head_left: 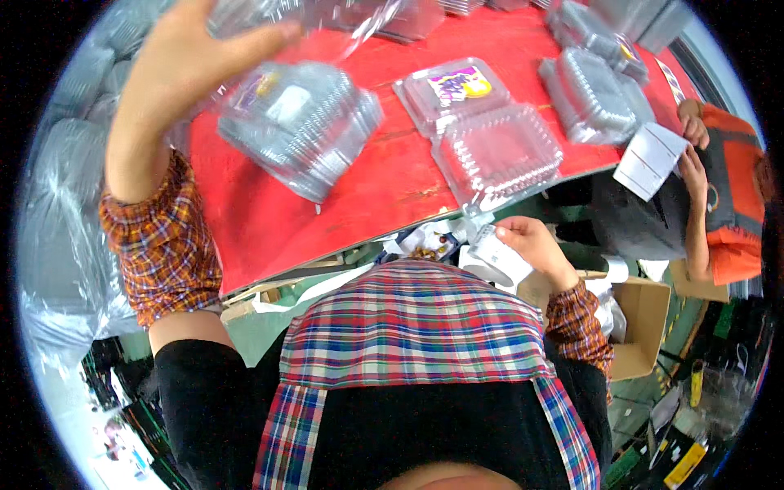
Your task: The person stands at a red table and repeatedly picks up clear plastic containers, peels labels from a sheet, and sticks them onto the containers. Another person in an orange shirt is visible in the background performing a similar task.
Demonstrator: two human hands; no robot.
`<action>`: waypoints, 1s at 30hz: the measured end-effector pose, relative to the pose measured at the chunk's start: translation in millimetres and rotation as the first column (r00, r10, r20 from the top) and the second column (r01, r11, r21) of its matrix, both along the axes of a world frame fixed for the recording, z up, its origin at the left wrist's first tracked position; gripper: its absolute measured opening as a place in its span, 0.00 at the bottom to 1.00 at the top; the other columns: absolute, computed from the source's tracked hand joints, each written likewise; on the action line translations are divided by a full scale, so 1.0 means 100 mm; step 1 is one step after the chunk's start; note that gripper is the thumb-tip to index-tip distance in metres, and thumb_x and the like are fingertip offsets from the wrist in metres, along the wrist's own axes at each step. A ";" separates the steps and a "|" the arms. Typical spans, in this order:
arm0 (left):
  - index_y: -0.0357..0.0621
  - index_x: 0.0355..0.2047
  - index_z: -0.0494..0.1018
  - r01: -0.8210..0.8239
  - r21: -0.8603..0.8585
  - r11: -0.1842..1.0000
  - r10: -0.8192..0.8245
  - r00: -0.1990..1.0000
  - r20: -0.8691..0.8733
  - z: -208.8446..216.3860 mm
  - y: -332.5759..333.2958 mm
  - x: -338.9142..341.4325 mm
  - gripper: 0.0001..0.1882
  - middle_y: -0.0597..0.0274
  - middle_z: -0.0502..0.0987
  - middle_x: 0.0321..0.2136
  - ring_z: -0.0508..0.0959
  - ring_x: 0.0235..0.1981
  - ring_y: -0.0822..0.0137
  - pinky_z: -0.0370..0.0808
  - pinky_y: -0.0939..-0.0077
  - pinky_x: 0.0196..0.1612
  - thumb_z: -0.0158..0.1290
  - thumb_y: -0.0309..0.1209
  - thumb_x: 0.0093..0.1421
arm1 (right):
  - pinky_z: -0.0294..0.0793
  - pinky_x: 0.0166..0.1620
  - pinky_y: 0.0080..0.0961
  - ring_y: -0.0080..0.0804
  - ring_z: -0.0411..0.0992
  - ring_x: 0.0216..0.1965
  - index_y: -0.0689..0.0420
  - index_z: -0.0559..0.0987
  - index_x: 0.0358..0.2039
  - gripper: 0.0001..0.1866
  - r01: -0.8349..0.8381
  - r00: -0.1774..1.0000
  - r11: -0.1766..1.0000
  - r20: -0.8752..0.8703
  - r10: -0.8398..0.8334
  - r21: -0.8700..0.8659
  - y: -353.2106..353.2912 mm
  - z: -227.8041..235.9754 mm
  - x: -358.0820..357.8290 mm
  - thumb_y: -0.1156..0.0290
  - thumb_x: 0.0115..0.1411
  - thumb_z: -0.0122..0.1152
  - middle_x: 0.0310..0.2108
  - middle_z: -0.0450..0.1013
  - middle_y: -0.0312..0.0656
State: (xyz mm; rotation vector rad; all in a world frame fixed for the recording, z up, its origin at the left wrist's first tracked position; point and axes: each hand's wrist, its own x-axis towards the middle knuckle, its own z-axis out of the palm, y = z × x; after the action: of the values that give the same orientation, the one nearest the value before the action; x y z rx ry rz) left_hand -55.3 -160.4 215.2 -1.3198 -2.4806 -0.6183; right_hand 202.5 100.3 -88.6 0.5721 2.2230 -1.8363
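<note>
My left hand (192,57), smeared by motion, is raised at the upper left, its thumb against a blurred clear plastic container (347,20). Its fingertips run out of view at the top. Below it lies a stack of clear hinged containers (302,122), tilted and slightly blurred. At the table's front edge, my right hand (531,245) is closed on a roll of white labels (496,260), thumb on top. An opened clear clamshell (500,153) lies flat in front of me, with a purple, yellow and white sticker (460,84) on its farther half.
More stacked clear containers (592,94) stand on the red table (400,175) at the right. Bagged containers (69,220) line the left side. At the right, a person in orange (731,196) holds a white sheet (651,161). A cardboard box (641,327) sits below.
</note>
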 end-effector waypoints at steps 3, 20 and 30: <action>0.41 0.54 0.66 -0.033 -0.127 0.991 0.022 0.996 -0.088 -0.64 -0.29 -0.48 0.38 0.44 0.68 0.51 0.69 0.53 0.54 0.65 0.66 0.54 0.62 0.47 0.45 | 0.68 0.32 0.14 0.14 0.67 0.29 0.64 0.70 0.49 0.19 0.012 0.998 0.989 -0.056 -0.020 -0.147 -0.02 0.16 0.07 0.68 0.60 0.55 0.28 0.72 0.30; 0.33 0.39 0.70 0.225 0.487 0.844 -0.527 0.174 0.832 -1.90 1.01 1.03 0.11 0.63 0.75 0.31 0.74 0.33 0.77 0.72 0.81 0.35 0.55 0.26 0.57 | 0.67 0.35 0.12 0.16 0.69 0.33 0.62 0.61 0.59 0.31 0.214 0.868 0.973 -0.440 -0.231 -0.090 -0.20 0.96 0.05 0.81 0.53 0.54 0.32 0.73 0.36; 0.33 0.33 0.73 0.334 0.363 0.870 -0.473 0.357 0.806 -1.92 1.19 1.18 0.09 0.67 0.75 0.25 0.72 0.28 0.81 0.70 0.84 0.29 0.55 0.28 0.57 | 0.65 0.29 0.11 0.13 0.66 0.27 0.61 0.75 0.35 0.08 0.406 0.795 0.913 -0.473 -0.380 -0.051 -0.15 0.78 0.18 0.72 0.57 0.60 0.26 0.72 0.30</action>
State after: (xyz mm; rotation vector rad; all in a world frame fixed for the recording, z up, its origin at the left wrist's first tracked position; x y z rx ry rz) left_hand 62.3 -41.5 23.4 -1.9157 -2.6459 -2.0501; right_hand 220.5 85.2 -11.0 0.7009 2.6263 -2.3448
